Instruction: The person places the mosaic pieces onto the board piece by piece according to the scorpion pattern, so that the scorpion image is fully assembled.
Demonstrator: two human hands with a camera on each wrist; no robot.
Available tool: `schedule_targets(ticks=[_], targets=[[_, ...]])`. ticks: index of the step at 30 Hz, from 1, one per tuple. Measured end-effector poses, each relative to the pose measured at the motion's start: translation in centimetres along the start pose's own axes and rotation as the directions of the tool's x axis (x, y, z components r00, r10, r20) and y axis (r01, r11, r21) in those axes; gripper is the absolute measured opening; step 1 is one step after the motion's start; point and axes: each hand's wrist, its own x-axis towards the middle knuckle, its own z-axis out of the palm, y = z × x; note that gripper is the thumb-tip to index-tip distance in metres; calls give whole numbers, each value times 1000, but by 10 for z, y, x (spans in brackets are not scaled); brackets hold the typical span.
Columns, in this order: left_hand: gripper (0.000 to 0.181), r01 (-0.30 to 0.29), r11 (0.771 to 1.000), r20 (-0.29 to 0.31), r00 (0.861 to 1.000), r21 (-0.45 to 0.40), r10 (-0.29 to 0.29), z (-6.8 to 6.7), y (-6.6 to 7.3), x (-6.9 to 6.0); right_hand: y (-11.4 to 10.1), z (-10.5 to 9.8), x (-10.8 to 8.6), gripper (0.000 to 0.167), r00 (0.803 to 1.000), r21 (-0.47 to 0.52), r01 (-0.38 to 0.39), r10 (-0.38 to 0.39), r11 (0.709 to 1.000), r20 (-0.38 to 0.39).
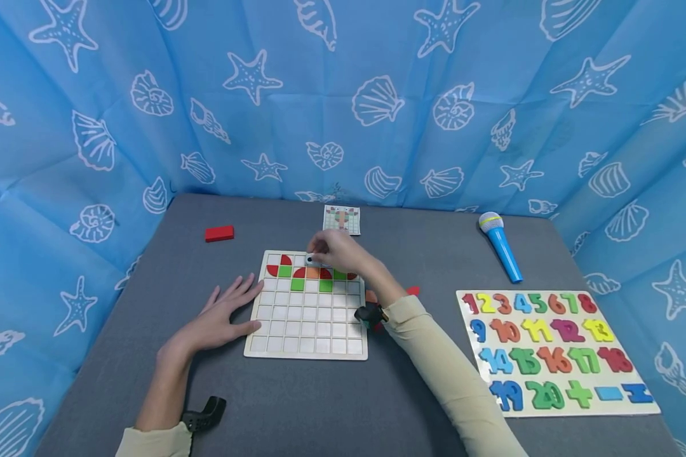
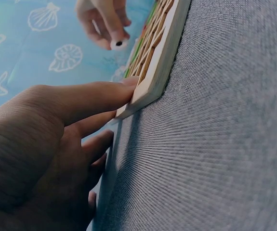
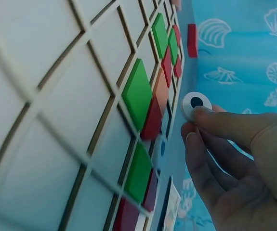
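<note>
My right hand (image 1: pixel 343 251) pinches a small white disc (image 3: pixel 196 105) with a black dot between thumb and forefinger, just above the far rows of the white grid board (image 1: pixel 305 351). Red quarter-circle tiles (image 1: pixel 286 259), green square tiles (image 1: pixel 297 284) and an orange tile (image 1: pixel 313 273) sit in the upper cells. Another dotted white tile (image 3: pixel 162 147) lies in the board, seen in the right wrist view. My left hand (image 1: pixel 220 317) lies at the board's left side with fingers spread. In the left wrist view its thumb (image 2: pixel 95 98) touches the board's rim.
A small picture card (image 1: pixel 351 214) lies behind the board, a red block (image 1: pixel 220 233) at back left. Loose orange (image 1: pixel 370 296) and red (image 1: pixel 414 291) pieces are beside my right forearm. To the right are a toy microphone (image 1: pixel 503 251) and a number puzzle board (image 1: pixel 568 409).
</note>
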Motion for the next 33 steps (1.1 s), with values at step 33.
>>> schedule_targets(ticks=[33], targets=[[90,-15,1000,-6,1000,7,15,2,-5,1,-16,29,25,15,999,-122,43,-45,992,-18]])
